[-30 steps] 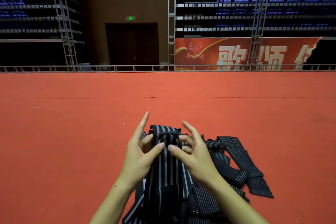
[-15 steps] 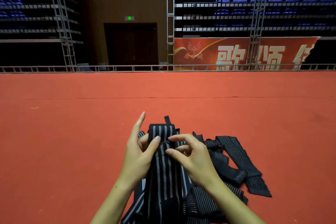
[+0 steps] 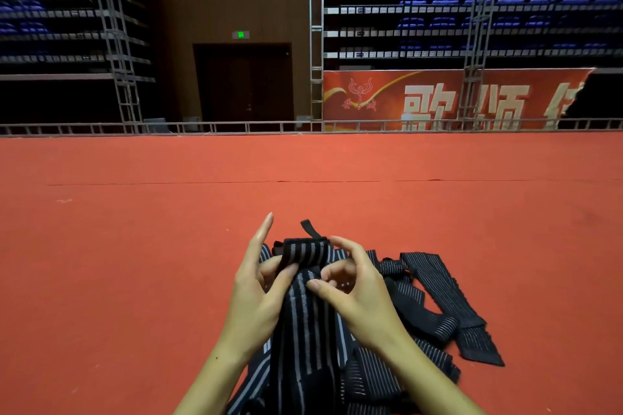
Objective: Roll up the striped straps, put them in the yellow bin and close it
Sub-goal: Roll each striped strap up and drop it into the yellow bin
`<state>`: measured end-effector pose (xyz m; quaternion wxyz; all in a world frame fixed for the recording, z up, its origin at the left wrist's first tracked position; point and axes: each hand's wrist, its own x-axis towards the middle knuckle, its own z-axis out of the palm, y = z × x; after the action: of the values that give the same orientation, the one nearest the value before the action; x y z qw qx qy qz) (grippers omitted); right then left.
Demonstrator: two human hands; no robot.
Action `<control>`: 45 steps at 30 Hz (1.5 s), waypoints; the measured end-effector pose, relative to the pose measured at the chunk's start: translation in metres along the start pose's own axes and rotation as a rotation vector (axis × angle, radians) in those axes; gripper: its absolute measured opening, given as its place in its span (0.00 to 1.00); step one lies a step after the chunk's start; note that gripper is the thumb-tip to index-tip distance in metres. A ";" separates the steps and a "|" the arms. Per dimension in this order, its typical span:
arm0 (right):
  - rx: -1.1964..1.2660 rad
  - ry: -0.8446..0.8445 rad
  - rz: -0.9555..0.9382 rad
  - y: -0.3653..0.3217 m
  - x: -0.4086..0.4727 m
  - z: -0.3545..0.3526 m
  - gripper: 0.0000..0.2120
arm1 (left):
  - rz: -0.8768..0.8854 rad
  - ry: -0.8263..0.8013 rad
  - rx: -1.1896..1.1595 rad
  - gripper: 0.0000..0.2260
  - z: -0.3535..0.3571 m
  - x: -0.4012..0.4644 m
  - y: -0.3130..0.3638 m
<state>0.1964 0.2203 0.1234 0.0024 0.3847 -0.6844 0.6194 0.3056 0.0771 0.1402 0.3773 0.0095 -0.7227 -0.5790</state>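
- The left hand (image 3: 256, 293) and right hand (image 3: 350, 290) pinch the top end of a striped strap (image 3: 305, 310), now folded over into a first turn.
- Rolling has just begun.
- More straps (image 3: 435, 303) lie heaped on the red floor (image 3: 135, 263).
- No yellow bin is visible.

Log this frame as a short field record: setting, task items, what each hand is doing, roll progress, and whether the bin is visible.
setting: red carpet floor, a red banner and blue seats beyond a rail
held strap: striped strap, far end folded into a small roll
left hand: thumb and fingers pinch the roll's left side, index finger straight
right hand: fingers curled on the roll's right side
roll progress: only the first turns made, most of the strap unrolled
other straps: loose pile on the carpet, right of the hands
yellow bin: not in view
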 end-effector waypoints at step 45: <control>0.206 -0.020 -0.089 -0.020 0.015 -0.015 0.46 | 0.025 -0.126 0.186 0.50 0.002 0.002 -0.006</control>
<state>0.1894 0.2265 0.1504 -0.0163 0.4190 -0.5992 0.6820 0.3011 0.0758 0.1360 0.3356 -0.0009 -0.7958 -0.5041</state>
